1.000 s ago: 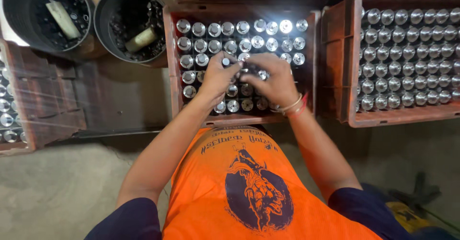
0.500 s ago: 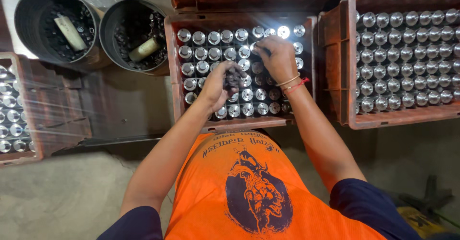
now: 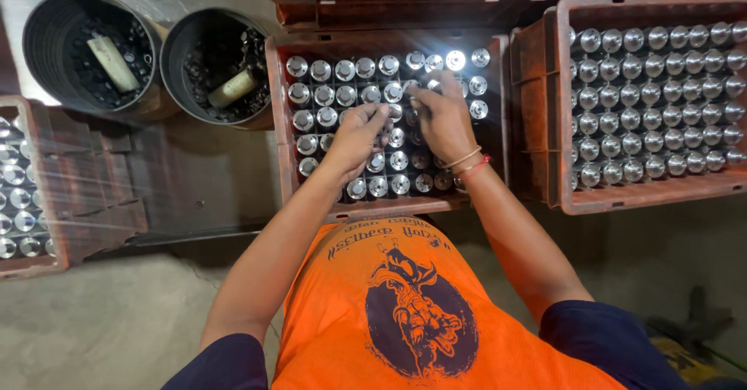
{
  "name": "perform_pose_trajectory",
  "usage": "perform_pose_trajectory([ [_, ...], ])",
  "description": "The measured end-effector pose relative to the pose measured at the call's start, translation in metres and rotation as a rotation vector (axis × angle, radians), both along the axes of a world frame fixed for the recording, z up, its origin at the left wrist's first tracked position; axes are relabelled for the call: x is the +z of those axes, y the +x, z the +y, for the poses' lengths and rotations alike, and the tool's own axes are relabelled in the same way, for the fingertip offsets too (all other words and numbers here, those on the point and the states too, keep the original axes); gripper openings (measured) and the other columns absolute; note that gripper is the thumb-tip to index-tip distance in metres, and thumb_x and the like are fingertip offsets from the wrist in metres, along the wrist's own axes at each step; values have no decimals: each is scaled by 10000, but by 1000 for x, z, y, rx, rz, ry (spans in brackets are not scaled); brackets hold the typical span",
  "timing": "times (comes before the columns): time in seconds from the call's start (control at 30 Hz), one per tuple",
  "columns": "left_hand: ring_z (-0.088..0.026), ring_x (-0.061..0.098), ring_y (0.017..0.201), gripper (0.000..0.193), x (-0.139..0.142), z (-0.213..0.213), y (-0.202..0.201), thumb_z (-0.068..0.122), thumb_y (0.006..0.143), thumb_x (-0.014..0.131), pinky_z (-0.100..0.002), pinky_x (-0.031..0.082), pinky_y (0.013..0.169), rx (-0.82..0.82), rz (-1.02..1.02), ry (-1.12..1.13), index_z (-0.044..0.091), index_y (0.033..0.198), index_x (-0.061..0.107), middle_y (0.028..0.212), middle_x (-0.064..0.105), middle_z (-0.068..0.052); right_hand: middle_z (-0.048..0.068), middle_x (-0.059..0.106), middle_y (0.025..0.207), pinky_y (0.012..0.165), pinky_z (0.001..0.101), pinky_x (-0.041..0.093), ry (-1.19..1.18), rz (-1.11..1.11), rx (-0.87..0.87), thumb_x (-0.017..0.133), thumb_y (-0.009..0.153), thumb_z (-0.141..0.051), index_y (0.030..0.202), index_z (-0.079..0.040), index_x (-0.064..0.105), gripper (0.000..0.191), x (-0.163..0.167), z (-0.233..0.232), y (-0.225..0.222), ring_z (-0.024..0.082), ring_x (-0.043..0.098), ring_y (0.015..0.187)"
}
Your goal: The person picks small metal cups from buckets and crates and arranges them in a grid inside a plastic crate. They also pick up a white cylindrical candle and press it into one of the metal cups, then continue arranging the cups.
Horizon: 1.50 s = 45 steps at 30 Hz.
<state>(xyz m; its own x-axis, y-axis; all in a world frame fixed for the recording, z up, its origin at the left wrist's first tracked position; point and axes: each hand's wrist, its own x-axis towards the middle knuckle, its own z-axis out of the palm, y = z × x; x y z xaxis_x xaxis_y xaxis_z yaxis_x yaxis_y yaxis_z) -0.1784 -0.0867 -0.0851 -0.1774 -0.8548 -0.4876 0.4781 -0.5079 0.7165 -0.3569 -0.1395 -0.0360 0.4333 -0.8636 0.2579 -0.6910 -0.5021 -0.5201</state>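
Factory or workshop floor. Reddish plastic crates (image 3: 537, 117) packed with rows of identical shiny metal cylinders (image 3: 654, 102), more crates stacked behind. Two dark round bins (image 3: 183, 63) of small black parts. Bare, dusty concrete floor (image 3: 101, 320).

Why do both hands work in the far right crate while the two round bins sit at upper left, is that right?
Not quite. In the head view both the left hand and right hand are over the metal cylinders in the middle crate, not the right crate. The two bins do sit at upper left.
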Motion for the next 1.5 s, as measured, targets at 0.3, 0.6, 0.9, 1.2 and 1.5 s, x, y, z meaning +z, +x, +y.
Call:
perform_pose_trajectory([
  [0.3, -58, 550, 660, 280, -17, 1, -12, 292, 1071, 525, -201, 479, 586, -235, 85, 10, 58, 1144, 662, 833, 603, 14, 50, 706, 1046, 889, 279, 519, 509, -493, 49, 801, 884, -103, 1135, -56, 781, 256, 11, 31, -14, 155, 653, 980],
  [0.6, -43, 515, 627, 346, -3, 9, -10, 340, 1065, 504, -171, 411, 535, -121, 33, 7, 45, 1048, 684, 804, 590, 20, 78, 782, 1034, 798, 308, 579, 228, -330, -9, 728, 953, -75, 1117, -67, 782, 173, 4, 23, -15, 191, 751, 903],
  [0.9, -52, 491, 602, 400, 2, 15, 16, 391, 1076, 511, -179, 356, 495, -9, 80, 17, 35, 973, 660, 782, 587, 5, 126, 702, 976, 817, 398, 550, -148, 137, 124, 730, 922, -17, 1050, -29, 731, 129, -4, 10, -14, 312, 681, 921],
  [1.2, -60, 511, 609, 401, 7, 25, 29, 402, 1072, 497, -186, 382, 511, -35, 22, 59, 57, 943, 656, 772, 591, 9, 111, 699, 1032, 831, 395, 545, -98, 76, 166, 785, 792, -26, 1011, -50, 749, 223, -4, 8, -15, 305, 671, 955],
  [1.5, -78, 509, 586, 443, 10, 25, 28, 398, 1069, 522, -210, 436, 521, -54, -71, 26, 36, 855, 662, 752, 615, -11, 81, 699, 992, 807, 380, 546, -67, 58, 78, 693, 894, 59, 932, -34, 737, 110, -18, 24, -10, 285, 689, 887],
])
